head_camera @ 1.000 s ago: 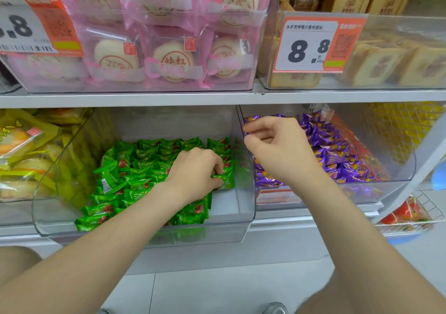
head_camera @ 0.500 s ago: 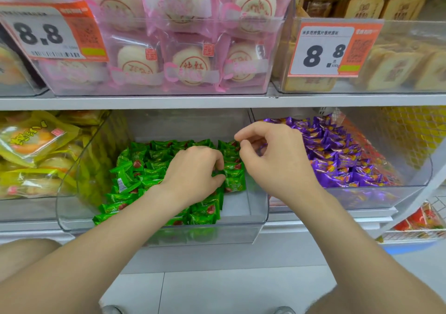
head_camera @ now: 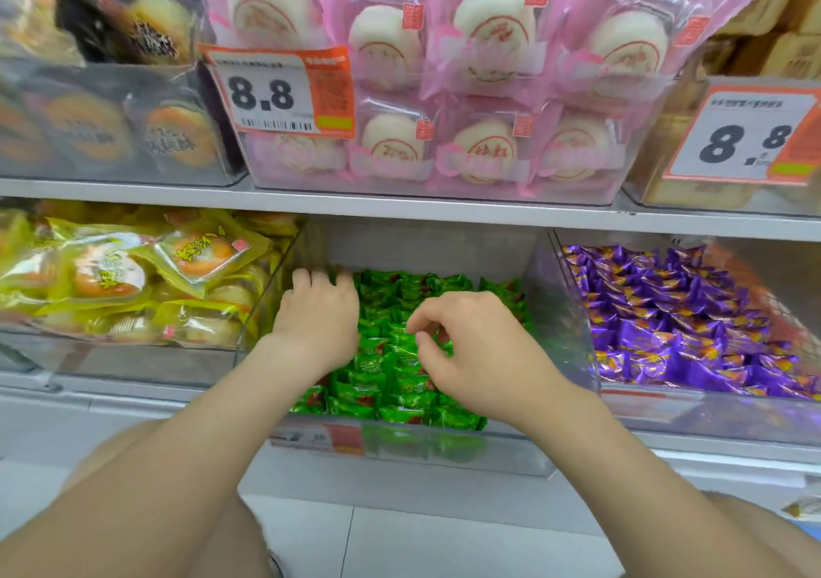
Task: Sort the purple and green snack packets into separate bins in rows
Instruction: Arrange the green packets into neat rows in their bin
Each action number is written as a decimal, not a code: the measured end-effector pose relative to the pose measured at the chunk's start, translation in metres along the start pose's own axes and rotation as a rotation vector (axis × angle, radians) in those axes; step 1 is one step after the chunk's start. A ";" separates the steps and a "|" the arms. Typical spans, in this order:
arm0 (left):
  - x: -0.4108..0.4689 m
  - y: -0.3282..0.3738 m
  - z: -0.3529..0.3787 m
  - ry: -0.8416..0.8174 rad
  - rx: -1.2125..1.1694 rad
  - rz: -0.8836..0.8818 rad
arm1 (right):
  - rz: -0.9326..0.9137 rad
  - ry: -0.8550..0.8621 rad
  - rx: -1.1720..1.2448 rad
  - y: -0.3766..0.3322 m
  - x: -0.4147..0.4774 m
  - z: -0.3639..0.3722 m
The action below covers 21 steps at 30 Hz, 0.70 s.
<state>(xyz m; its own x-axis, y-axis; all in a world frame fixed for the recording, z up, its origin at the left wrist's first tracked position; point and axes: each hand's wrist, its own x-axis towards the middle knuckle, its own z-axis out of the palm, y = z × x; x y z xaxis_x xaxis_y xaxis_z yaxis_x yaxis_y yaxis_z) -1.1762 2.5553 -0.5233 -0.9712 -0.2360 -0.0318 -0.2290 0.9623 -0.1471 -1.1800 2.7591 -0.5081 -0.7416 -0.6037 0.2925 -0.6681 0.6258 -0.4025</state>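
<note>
Shop shelving [head_camera: 400,209], lower tier. We find the green packets [head_camera: 400,382] filling the middle clear bin [head_camera: 444,453] in rough rows, and the purple packets [head_camera: 666,324] in the right-hand bin [head_camera: 711,422] beside it. Our left hand [head_camera: 317,320] lies with fingers extended on the back-left packets. Our right hand [head_camera: 475,355] hovers curled over the centre, and we cannot tell whether it pinches one. We judge the packets light, soft, slippery film, best pinched at a crimped end or nudged with flat fingers.

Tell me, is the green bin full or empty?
Partly full: green packets lie in rows over most of the bin's floor, but its clear walls rise well above them.
</note>
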 end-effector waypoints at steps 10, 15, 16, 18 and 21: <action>-0.002 0.011 -0.013 0.089 0.056 0.034 | 0.038 0.010 -0.026 -0.006 0.018 0.009; -0.014 0.001 -0.024 0.229 -0.080 0.044 | 0.120 0.071 0.024 0.001 0.018 0.006; -0.015 -0.001 -0.022 0.306 -0.145 0.057 | 0.149 0.100 0.061 0.002 0.018 0.005; -0.017 -0.005 -0.021 0.432 -0.432 0.092 | 0.237 0.161 0.177 0.002 0.020 0.000; -0.022 0.000 -0.025 0.359 -1.067 0.167 | 0.418 0.150 0.466 0.002 0.023 -0.003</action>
<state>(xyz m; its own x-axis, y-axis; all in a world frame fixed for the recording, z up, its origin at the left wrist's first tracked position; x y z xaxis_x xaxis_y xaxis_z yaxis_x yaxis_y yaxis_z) -1.1560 2.5639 -0.4978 -0.9179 -0.2073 0.3383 0.1330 0.6425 0.7547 -1.1986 2.7481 -0.5002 -0.9566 -0.2586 0.1340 -0.2499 0.4923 -0.8338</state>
